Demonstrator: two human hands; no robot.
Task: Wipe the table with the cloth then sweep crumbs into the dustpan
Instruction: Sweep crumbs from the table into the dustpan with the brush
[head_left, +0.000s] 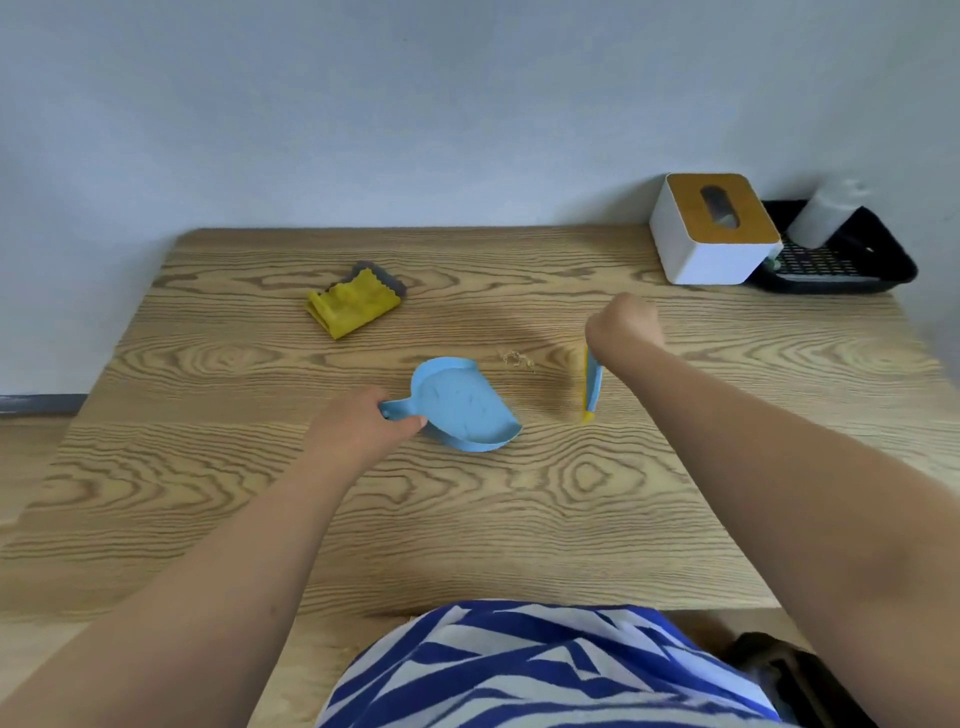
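Note:
A light blue dustpan (462, 405) rests on the wooden table (519, 519) near the middle, its mouth facing right. My left hand (358, 426) grips its short handle. My right hand (626, 322) is closed around a small blue and yellow brush (592, 384), which hangs down with its bristle tip touching the table to the right of the dustpan. A small pile of crumbs (518, 359) lies between the dustpan and the brush, slightly farther back. A folded yellow and grey cloth (356, 304) lies apart at the back left.
A white tissue box with a wooden lid (714, 228) stands at the back right corner. Beside it a black tray (836, 260) holds a white bottle (826, 213). The wall runs behind the table.

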